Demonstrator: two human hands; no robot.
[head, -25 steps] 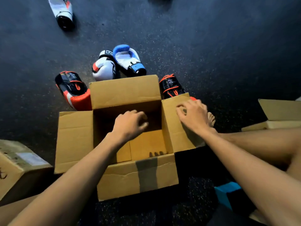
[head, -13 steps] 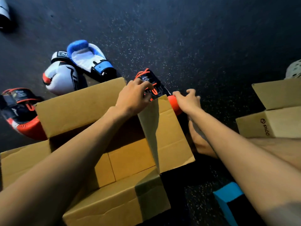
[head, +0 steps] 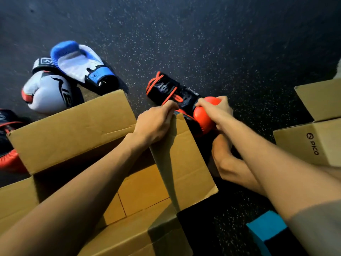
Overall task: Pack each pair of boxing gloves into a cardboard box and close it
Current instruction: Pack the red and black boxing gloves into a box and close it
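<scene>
both forearms reach forward and to the right over an open cardboard box [head: 73, 130], and the two hands meet close together on one black and red boxing glove [head: 171, 91] lying on the dark speckled floor [head: 203, 43] just past the box's far right corner. the left hand [head: 155, 124] is knuckles up, wrist crossing the raised right flap [head: 182, 159], its fingers curled down onto the glove's black wrist part at the flap's top corner. the right hand [head: 215, 111] wraps the glove's round red padded end, thumb laid over the top and fingers folded round the far side. that arm runs in from the lower right, a grey sleeve [head: 317, 228] showing at the frame's edge. a bare foot [head: 227, 161] rests on the floor under the right forearm, beside the flap. the box's inside is partly hidden by the left arm; the bare bottom panels show. beyond its far flap lie a white and blue glove [head: 79, 61] and a white, black and red glove [head: 48, 91], touching each other. another black and red glove [head: 7, 145] sits at the left edge. a second cardboard box [head: 310, 143] printed "pico" stands at the right, and a blue block [head: 265, 228] lies near the bottom.
</scene>
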